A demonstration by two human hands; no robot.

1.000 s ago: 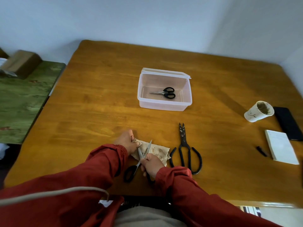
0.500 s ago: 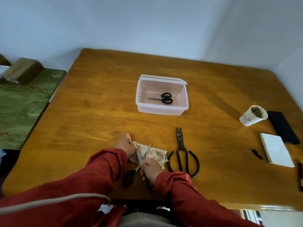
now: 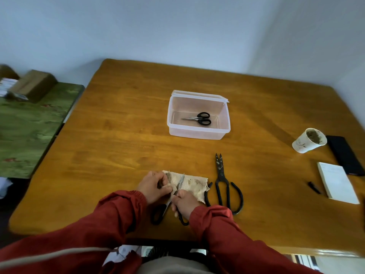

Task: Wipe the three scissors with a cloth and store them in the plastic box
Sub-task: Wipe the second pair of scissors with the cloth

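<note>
Two hands [image 3: 153,186] [image 3: 184,202], knuckles up — round cloth [image 3: 194,184], scissors [image 3: 181,181]

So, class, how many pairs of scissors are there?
3. A small pair lies in the plastic box; a second pair is gripped by the right hand, the left hand holding the cloth to its blade; a large black pair lies on the table beside the cloth.

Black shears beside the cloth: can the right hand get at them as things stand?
Probably not yet: the right hand grips the scissors being wiped. Otherwise the way looks free: the black shears lie close on its right, only the cloth edge at one handle loop.
</note>
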